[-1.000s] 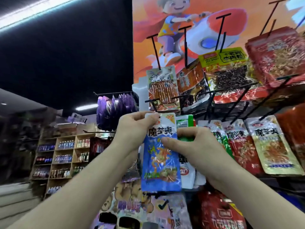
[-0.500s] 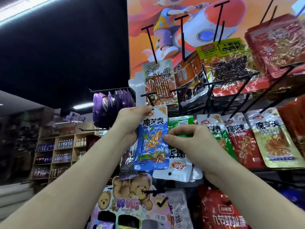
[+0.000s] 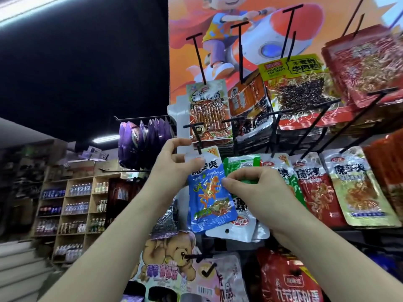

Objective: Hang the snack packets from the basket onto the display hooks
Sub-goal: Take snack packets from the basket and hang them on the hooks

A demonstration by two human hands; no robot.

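Observation:
A blue snack packet [image 3: 209, 197] hangs at the left end of the middle row, its white top touching a black display hook [image 3: 195, 136]. My left hand [image 3: 174, 164] pinches the packet's top left corner just under that hook. My right hand [image 3: 255, 188] presses thumb and fingers against the packet's right edge, in front of a green packet [image 3: 242, 164]. Whether the hook passes through the packet's hole is hidden by my fingers. The basket is out of view.
Red and yellow-green packets [image 3: 357, 188] fill the hooks to the right. An upper row holds an orange-striped packet [image 3: 208, 110] and a yellow-topped pack [image 3: 301, 90]. Bear-print packs [image 3: 170, 258] hang below. Purple bags [image 3: 144, 142] and bottle shelves [image 3: 74, 210] lie to the left.
Both hands have lifted the blue packet up and tilted it, bringing its top from below the hook to the hook's tip. The view has shifted slightly.

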